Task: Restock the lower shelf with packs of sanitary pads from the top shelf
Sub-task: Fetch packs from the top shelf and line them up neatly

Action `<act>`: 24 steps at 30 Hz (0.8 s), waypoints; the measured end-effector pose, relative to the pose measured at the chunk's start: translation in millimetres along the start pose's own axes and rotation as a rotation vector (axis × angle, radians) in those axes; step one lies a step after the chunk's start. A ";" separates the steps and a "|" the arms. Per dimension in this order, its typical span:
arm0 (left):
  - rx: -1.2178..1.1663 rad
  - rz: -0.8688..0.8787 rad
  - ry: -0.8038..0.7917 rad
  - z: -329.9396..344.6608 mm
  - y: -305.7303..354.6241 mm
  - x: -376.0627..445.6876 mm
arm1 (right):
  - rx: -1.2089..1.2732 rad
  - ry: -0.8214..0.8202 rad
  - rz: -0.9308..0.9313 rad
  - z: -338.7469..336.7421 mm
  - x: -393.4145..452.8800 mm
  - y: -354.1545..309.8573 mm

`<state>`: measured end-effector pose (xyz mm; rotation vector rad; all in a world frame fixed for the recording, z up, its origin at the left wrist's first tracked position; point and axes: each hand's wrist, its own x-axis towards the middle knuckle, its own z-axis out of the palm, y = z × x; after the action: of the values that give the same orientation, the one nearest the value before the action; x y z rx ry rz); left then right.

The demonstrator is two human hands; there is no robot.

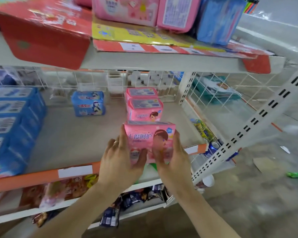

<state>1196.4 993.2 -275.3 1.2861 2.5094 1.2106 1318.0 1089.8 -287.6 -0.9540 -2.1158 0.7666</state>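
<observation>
Both hands, left hand (122,156) and right hand (170,152), are gripping 1 pink pack (150,140) at the lower shelf (76,170) front, placing it; next, sliding it behind against 2 stacked packs (144,104).

Under the shelf I'm facing, snack packets (70,188) crowd the next tier down, with dark wrappers (132,198) spilling below them. To my right, a blue can (213,147) sits behind the wire grid, and a green bottle (297,174) lies on the concrete floor (248,203).
</observation>
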 end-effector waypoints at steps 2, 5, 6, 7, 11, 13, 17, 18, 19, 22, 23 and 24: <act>-0.001 -0.027 0.007 6.2 -4.3 11.3 | -0.002 0.004 -0.053 6.3 12.3 7.3; 0.005 -0.069 0.001 19.0 -5.9 23.3 | -0.004 -0.051 -0.074 17.0 29.9 29.4; 0.006 -0.088 0.007 23.4 -4.9 26.1 | 0.006 -0.067 -0.072 18.7 35.7 36.8; 0.006 -0.105 0.014 27.2 -2.7 28.0 | 0.018 -0.072 -0.085 19.5 40.8 44.3; -0.020 -0.154 0.036 45.1 8.6 33.9 | 0.057 -0.115 -0.162 11.9 60.1 64.8; -0.027 -0.222 0.043 52.7 9.4 41.0 | 0.072 -0.139 -0.185 9.1 71.2 76.8; -0.083 -0.259 0.059 64.4 9.5 50.0 | 0.136 -0.183 -0.214 6.4 87.1 95.7; -0.086 -0.259 0.060 66.9 10.0 50.5 | 0.155 -0.193 -0.220 5.3 88.8 99.6; -0.089 -0.262 0.063 69.3 10.4 50.2 | 0.174 -0.205 -0.218 4.9 89.7 103.1; -0.103 -0.294 0.067 77.0 7.4 50.9 | 0.209 -0.233 -0.206 6.0 91.9 109.9; -0.111 -0.301 0.064 78.7 6.8 51.1 | 0.213 -0.229 -0.209 6.9 92.5 111.5; -0.119 -0.304 0.057 80.1 5.8 51.7 | 0.214 -0.221 -0.214 8.0 93.2 113.0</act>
<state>1198.0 1081.3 -312.4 0.8172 2.5080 1.3140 1310.2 1225.3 -343.3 -0.5401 -2.2234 1.0006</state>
